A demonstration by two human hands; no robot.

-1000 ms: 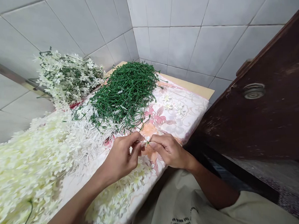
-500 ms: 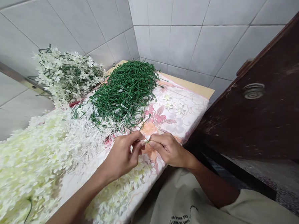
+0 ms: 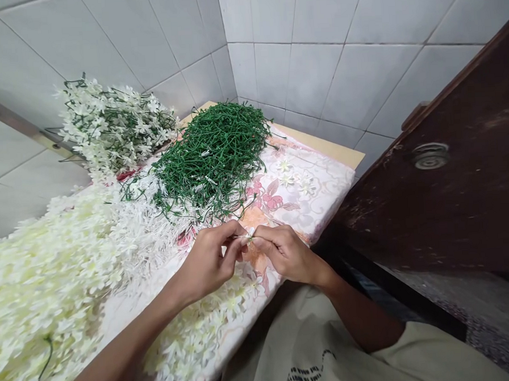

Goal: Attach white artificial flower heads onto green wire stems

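My left hand (image 3: 213,258) and my right hand (image 3: 287,253) meet fingertip to fingertip over the near edge of the cloth-covered table. Pinched between both is a small white artificial flower piece (image 3: 250,235) with a bit of green at its base; the fingers hide much of it. Just beyond the hands lies a heap of green plastic stems (image 3: 216,152). White thread-like stamens (image 3: 144,242) spread to its left. Loose cream-white flower heads (image 3: 210,323) lie under and beside my left forearm.
A large pile of pale yellow-white blossoms (image 3: 41,281) covers the left side. Flowers on green stems (image 3: 114,124) are heaped against the tiled wall. A few single blossoms (image 3: 294,177) rest on the floral cloth (image 3: 326,178). A dark door (image 3: 451,203) stands at the right.
Both hands stay in nearly the same place, still pinching the small flower piece, with only a slight shift of the fingertips. The piles look unchanged.
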